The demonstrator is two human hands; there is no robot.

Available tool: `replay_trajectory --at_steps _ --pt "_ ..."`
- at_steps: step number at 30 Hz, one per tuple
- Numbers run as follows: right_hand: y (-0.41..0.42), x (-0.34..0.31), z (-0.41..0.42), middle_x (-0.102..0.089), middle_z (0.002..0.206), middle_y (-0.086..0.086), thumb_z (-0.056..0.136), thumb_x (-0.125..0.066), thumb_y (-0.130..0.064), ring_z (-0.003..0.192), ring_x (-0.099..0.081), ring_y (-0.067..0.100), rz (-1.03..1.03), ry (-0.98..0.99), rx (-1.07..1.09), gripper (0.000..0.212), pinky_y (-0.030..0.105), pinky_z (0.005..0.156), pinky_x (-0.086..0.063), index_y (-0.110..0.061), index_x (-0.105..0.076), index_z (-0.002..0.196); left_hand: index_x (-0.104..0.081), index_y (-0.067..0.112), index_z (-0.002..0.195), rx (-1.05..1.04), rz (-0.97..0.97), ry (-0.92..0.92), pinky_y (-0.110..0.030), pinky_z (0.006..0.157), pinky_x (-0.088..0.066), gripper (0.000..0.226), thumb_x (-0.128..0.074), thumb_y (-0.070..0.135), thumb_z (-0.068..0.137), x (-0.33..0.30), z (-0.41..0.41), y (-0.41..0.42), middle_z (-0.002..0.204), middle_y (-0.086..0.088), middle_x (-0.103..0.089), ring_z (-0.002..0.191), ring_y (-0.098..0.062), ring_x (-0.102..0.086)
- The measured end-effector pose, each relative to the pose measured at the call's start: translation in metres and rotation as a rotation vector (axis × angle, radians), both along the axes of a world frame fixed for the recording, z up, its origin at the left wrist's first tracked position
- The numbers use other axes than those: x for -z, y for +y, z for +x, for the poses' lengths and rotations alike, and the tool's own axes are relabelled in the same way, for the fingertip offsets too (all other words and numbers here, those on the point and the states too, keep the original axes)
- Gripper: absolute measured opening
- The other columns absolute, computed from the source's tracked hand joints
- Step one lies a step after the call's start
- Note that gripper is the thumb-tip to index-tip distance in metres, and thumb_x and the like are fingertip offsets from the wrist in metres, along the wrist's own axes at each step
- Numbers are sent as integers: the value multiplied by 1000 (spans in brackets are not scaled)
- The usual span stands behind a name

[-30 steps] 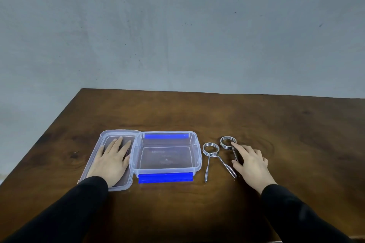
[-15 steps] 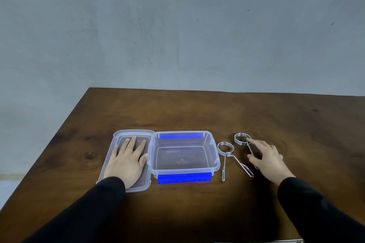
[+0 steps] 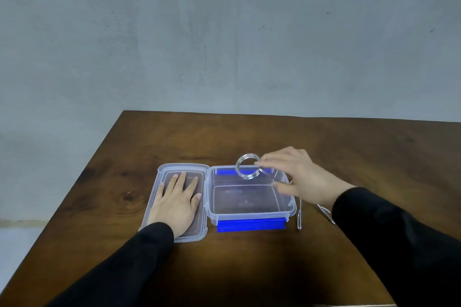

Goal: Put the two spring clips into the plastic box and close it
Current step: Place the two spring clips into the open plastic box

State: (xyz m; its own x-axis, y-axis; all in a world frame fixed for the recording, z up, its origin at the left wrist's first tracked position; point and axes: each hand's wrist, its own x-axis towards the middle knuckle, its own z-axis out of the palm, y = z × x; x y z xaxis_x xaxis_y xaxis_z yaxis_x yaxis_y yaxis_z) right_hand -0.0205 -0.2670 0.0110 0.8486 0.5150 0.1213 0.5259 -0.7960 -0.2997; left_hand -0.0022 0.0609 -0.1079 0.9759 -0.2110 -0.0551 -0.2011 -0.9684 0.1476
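Pinching one clip (image 3: 247, 166) by its legs, the right hand (image 3: 303, 177) held its coil over the box's (image 3: 249, 214) far wall — blur made the hold look light. A slip could drop it outside. The left hand (image 3: 177, 203) lay spread on the lid (image 3: 162, 177); the second clip (image 3: 300, 217) lay below the wrist.

Our left hand (image 3: 177, 203) lies flat, palm down, fingers spread. Our right hand (image 3: 298, 177) is raised, fingers pinched closed; both arms wear black sleeves (image 3: 399, 244).
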Motion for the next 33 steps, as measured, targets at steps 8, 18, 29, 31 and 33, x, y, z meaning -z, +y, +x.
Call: replay_trajectory --at_steps 8,18,29,31,33 --pt "41 26 17 -48 143 -20 98 -57 -36 126 -35 7 -222 114 -217 49 35 109 -22 -43 -43 145 -13 33 156 -2 -2 -11 -45 121 -3 58 -10 52 102 0 -1 0 166 -1 -11 151 -22 -6" --pt "59 45 35 -47 147 -15 99 -56 -34 131 -35 11 -265 212 -285 51 36 112 -19 -41 -41 147 -12 34 156 -16 17 -9 -44 120 -2 59 -9 53 101 1 0 -1 166 -1 -10 152 -21 -5" --pt "56 53 35 -42 154 -11 101 -58 -31 136 -33 14 -292 291 -281 58 36 112 -29 -41 -32 152 -11 35 156 -20 38 -9 -44 121 -2 61 -6 55 99 4 1 -1 166 1 -10 152 -20 -5" --pt "56 54 34 -40 156 -11 101 -57 -30 138 -31 14 -306 290 -280 59 36 114 -27 -41 -30 153 -10 35 156 -24 38 -4 -44 121 -2 60 -8 55 100 4 2 -1 167 1 -9 152 -20 -4" --pt "57 54 33 -38 157 -10 102 -56 -30 140 -30 15 -321 281 -280 60 36 115 -26 -40 -29 154 -9 35 156 -25 41 -4 -43 121 -1 59 -9 56 101 4 2 -1 167 1 -9 152 -20 -4"
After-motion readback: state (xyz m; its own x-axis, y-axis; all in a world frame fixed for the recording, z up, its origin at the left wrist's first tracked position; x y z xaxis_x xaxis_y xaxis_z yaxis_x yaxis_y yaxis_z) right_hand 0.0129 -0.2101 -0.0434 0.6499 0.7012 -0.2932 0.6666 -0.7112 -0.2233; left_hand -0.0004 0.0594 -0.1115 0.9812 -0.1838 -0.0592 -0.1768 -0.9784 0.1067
